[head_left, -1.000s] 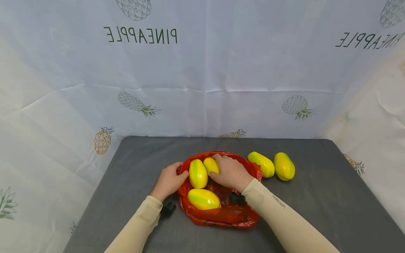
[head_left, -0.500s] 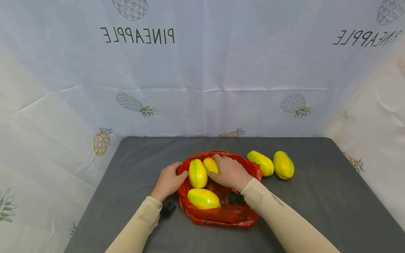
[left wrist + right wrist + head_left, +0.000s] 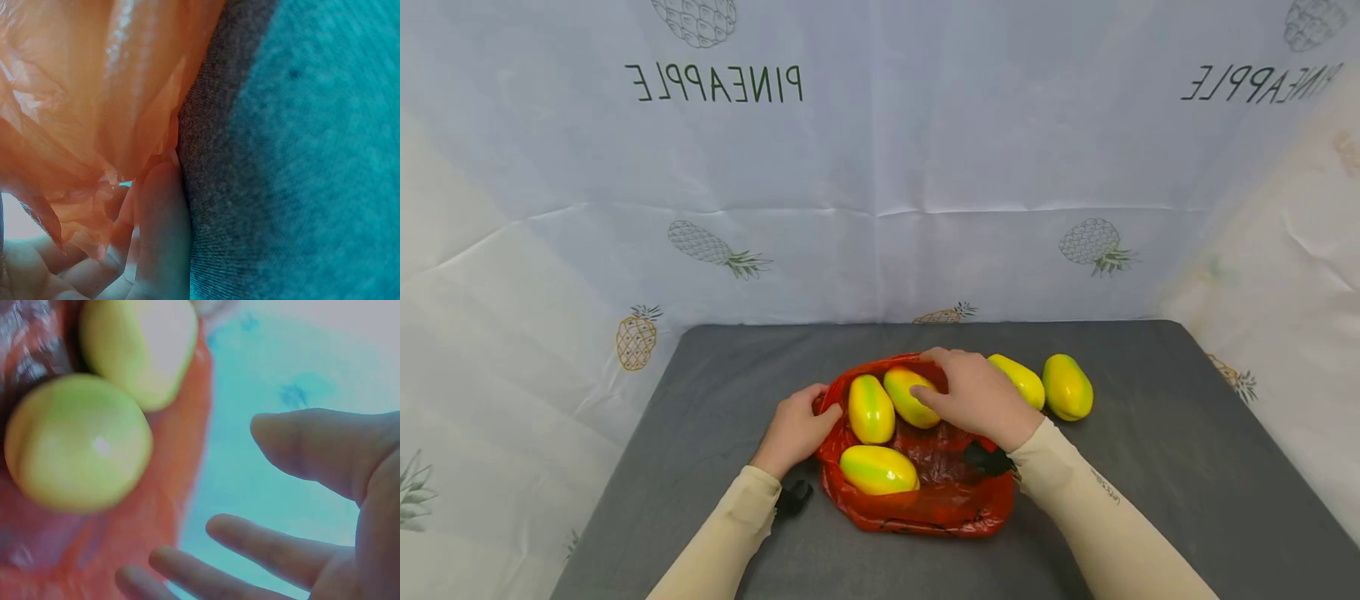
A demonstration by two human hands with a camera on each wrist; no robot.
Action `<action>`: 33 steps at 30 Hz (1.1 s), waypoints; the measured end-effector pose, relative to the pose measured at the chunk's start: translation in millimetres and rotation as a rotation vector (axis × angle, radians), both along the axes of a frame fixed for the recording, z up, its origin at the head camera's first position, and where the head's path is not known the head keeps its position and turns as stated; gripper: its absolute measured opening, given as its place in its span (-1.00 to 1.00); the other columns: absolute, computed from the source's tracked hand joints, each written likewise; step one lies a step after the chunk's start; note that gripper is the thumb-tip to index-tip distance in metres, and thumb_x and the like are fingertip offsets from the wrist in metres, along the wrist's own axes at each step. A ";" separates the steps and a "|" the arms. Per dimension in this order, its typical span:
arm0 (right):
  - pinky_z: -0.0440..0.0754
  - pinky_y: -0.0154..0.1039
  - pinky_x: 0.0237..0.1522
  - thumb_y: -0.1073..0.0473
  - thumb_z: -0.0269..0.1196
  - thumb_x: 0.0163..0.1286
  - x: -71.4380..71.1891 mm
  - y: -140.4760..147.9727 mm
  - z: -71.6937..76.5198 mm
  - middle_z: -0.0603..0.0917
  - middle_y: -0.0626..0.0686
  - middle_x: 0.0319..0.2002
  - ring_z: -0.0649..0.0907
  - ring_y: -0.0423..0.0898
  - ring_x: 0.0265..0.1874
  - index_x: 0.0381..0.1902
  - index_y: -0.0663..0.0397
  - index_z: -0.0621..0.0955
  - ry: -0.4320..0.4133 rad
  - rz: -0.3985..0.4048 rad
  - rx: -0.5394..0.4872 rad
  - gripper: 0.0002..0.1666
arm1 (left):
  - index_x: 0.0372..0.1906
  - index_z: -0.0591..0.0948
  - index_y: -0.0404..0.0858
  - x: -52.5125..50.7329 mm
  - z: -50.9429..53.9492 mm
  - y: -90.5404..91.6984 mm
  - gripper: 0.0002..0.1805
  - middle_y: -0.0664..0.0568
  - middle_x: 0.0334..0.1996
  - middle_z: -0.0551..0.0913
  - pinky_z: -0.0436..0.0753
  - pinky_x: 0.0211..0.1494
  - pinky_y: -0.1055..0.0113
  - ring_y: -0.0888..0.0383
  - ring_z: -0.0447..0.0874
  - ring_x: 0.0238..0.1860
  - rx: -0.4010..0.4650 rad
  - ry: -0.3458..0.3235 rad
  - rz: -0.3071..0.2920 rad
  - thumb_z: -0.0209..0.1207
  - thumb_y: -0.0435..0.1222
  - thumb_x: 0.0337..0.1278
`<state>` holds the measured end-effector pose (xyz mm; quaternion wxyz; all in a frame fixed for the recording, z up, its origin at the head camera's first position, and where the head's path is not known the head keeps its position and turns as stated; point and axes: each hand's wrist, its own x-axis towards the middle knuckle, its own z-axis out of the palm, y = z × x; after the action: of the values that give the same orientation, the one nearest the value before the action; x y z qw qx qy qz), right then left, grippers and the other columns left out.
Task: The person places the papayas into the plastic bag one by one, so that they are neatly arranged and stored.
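A red plastic bag lies with its mouth spread wide on the table. Three yellow-green papayas are inside it: one upright at the left, one beside it at the back, one lying at the front. My left hand grips the bag's left edge; thin film shows between its fingers in the left wrist view. My right hand is over the bag's right side, fingers spread and holding nothing. In the right wrist view its thumb and fingers stand apart from two papayas.
Right of the bag, two more papayas sit on the table: one partly behind my right hand, the other beside it. The dark grey table ends at a pineapple-print cloth. Black wrist devices hang under both wrists.
My right hand has let go of the back papaya and moved right, uncovering that fruit in the bag. My left hand keeps its hold on the bag edge.
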<state>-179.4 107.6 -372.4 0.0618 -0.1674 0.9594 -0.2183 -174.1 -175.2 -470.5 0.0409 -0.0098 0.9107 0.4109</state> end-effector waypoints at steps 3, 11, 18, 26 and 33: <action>0.76 0.19 0.16 -0.21 0.32 0.55 2.9 19.1 7.8 0.77 0.14 0.25 0.76 0.17 0.16 0.49 0.02 0.56 0.030 -0.049 -0.049 -0.29 | 0.25 0.70 -0.22 -0.2 0.1 0.4 -0.58 -0.06 0.01 0.82 0.82 0.00 0.13 0.12 0.72 -0.23 -0.004 -0.003 0.001 0.25 -0.12 0.45; 0.74 0.30 0.16 -0.32 0.24 0.56 8.5 78.5 10.4 0.69 0.26 0.34 0.72 0.27 0.26 0.51 -0.01 0.54 0.074 -0.225 -0.154 -0.24 | 0.28 0.69 -0.21 -1.1 -0.2 -0.4 -0.56 -0.06 0.05 0.82 0.83 0.04 0.11 0.12 0.74 -0.20 -0.016 -0.010 0.002 0.25 -0.10 0.45; 0.67 0.38 0.21 -0.38 0.13 0.61 13.5 126.4 -4.8 0.60 0.35 0.42 0.63 0.37 0.32 0.58 0.07 0.44 0.061 -0.376 -0.172 -0.14 | 0.29 0.68 -0.24 -1.4 0.1 0.5 -0.54 -0.08 0.06 0.82 0.84 0.01 0.12 0.13 0.75 -0.21 -0.019 -0.008 -0.009 0.25 -0.10 0.45; 0.55 0.49 0.24 -0.35 0.12 0.64 11.2 161.1 -29.2 0.47 0.51 0.47 0.53 0.48 0.38 0.63 0.24 0.33 0.065 -0.424 -0.165 -0.05 | 0.28 0.68 -0.25 0.2 -0.8 1.4 -0.55 -0.09 0.03 0.82 0.84 -0.03 0.14 0.13 0.74 -0.23 -0.016 -0.010 -0.010 0.24 -0.10 0.46; 0.58 0.47 0.18 -0.42 0.06 0.63 3.2 173.7 -42.2 0.41 0.59 0.48 0.51 0.52 0.34 0.66 0.31 0.23 0.005 -0.464 -0.145 0.06 | 0.28 0.68 -0.24 0.4 1.4 -0.6 -0.56 -0.09 0.04 0.81 0.84 0.01 0.11 0.11 0.73 -0.22 -0.019 -0.009 -0.011 0.24 -0.11 0.47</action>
<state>-176.2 281.3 -414.5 -0.0047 0.0530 0.9542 -0.2945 -173.6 -175.7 -469.1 0.0471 -0.0069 0.9144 0.4021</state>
